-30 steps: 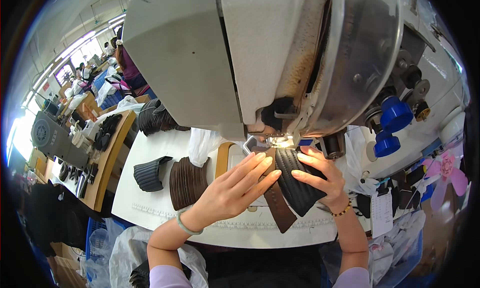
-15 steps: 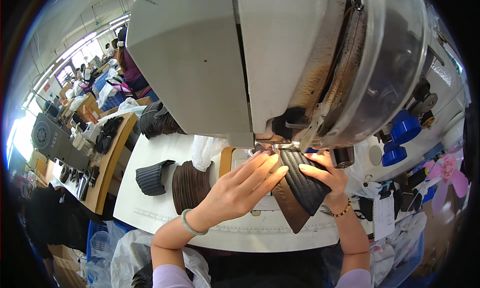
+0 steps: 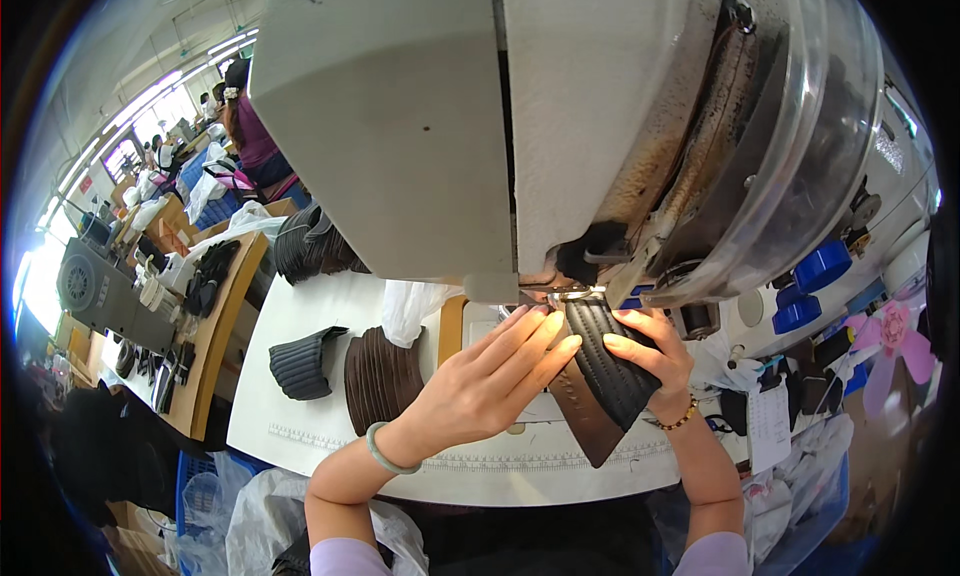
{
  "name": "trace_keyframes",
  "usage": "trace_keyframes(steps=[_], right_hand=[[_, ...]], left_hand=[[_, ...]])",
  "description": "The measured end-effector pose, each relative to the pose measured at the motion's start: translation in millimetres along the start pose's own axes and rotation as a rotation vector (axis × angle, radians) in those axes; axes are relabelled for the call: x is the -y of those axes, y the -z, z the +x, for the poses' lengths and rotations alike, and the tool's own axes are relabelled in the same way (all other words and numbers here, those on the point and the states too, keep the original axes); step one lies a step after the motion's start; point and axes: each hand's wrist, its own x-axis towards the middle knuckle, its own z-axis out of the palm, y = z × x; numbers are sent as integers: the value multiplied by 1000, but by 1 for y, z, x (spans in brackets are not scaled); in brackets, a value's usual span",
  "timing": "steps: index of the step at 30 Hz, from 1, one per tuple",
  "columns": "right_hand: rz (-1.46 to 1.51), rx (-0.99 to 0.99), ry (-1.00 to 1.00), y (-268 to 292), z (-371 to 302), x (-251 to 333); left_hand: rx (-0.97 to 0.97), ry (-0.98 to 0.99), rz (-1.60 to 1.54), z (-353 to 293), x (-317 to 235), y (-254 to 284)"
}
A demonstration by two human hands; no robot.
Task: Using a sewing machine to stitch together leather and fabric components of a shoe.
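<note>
Under the head of a large white sewing machine (image 3: 400,126) lies a black leather piece (image 3: 612,376) with padded, stitched ribs. A smooth brown leather piece (image 3: 588,424) shows beneath it, its pointed corner toward me. My left hand (image 3: 478,384) is flat with fingers stretched out, their tips by the left edge of these pieces close to the presser foot. Around the right edge of the black piece my right hand (image 3: 662,364) is closed, thumb on top and the other fingers partly hidden. The needle itself is hidden by the machine head.
Left on the white table (image 3: 330,438) are a ribbed black piece (image 3: 302,364), a stack of brown ribbed pieces (image 3: 382,381) and a white plastic bag (image 3: 412,311). Blue knobs (image 3: 822,266) and a pink flower-shaped fan (image 3: 893,344) stand right. Other people work far left.
My view has shifted slightly, so the machine head appears a little further right. Both hands keep nearly the same hold, and the leather pieces have barely moved.
</note>
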Motion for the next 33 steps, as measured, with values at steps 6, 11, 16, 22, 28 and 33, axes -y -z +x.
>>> trace_keyframes(steps=[6, 11, 16, 22, 28, 33], right_hand=[[53, 79, -66, 6, 8, 3], [20, 108, -101, 8, 7, -4], [-60, 101, -7, 8, 2, -7], [-26, 263, -32, 22, 6, -4], [-225, 210, 229, 23, 13, 14], [-137, 163, 217, 4, 7, 17]], left_hand=[[4, 14, -11, -4, 0, -3], [-35, 33, 19, -3, 3, -7], [-57, 36, 18, -5, 3, -9], [-106, 51, 36, -3, -7, -9], [-208, 193, 28, -13, -10, -19], [-333, 250, -220, -15, -6, -20]])
